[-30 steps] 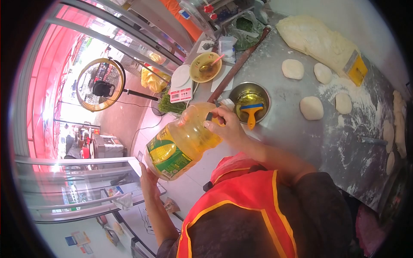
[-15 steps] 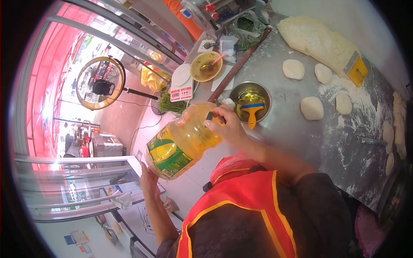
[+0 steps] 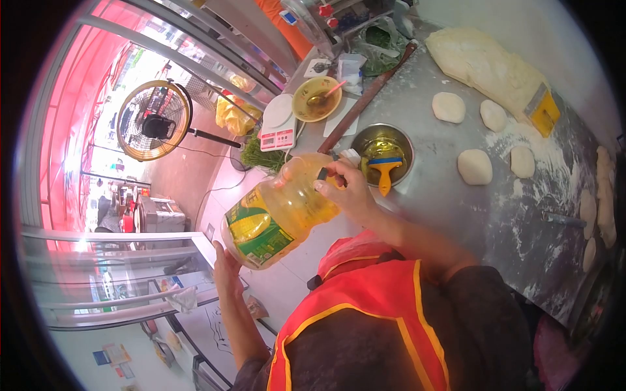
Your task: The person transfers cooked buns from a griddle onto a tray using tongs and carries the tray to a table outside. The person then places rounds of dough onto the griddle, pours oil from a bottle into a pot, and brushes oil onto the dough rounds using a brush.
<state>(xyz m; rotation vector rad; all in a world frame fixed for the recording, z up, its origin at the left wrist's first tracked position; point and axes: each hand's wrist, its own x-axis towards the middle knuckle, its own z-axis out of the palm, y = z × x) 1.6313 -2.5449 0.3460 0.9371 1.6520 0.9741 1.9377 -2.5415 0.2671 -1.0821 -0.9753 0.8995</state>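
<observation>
A large clear oil jug [image 3: 264,218] with a green and yellow corn label lies tilted in my two hands. My right hand [image 3: 352,190] is closed around its handle near the neck. Under the jug's base, my left hand [image 3: 227,266] supports it, its fingers partly hidden behind the plastic. The jug's neck points at a steel bowl [image 3: 409,146] holding yellow oil. In that bowl rests a brush [image 3: 385,171] with an orange handle and blue band. I cannot make out whether oil is flowing from the mouth.
Dough rounds [image 3: 475,167], a big dough slab [image 3: 479,65] and a yellow scraper [image 3: 544,112] sit on the floured steel table [image 3: 443,215]. A rolling pin [image 3: 368,98] lies beyond the bowl, near a yellow dish [image 3: 316,99] and a scale [image 3: 278,133]. A fan [image 3: 154,122] stands left.
The view has shifted slightly, so the table items appear a little further right. My hands keep the same hold on the jug, which stays tilted much as before.
</observation>
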